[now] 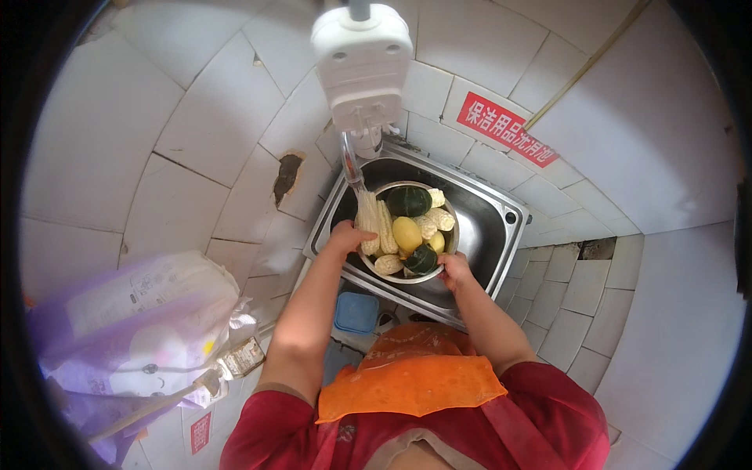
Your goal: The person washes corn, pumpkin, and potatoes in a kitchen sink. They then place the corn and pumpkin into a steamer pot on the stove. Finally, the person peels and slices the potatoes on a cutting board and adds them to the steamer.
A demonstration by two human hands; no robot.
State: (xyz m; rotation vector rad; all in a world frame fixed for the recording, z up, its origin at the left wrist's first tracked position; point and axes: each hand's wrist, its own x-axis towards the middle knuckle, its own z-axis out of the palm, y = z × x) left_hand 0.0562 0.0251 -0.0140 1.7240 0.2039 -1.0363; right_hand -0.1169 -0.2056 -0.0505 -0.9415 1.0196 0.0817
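A round metal bowl sits over the stainless steel sink, held at both sides. My left hand grips its left rim, with the fingers against a pale corn cob. My right hand is closed on the lower right rim. Inside lie several pale corn cobs, dark green squash pieces and a yellow oval vegetable or fruit. Water runs from the curved metal faucet onto the cobs at the bowl's left. The bowl's underside is hidden.
A white faucet-heater housing hangs above the sink's back edge. Tiled walls stand close behind and to the right. A blue square plastic container lies below the sink's front. At left are a purple and white plastic package and a wooden-handled tool.
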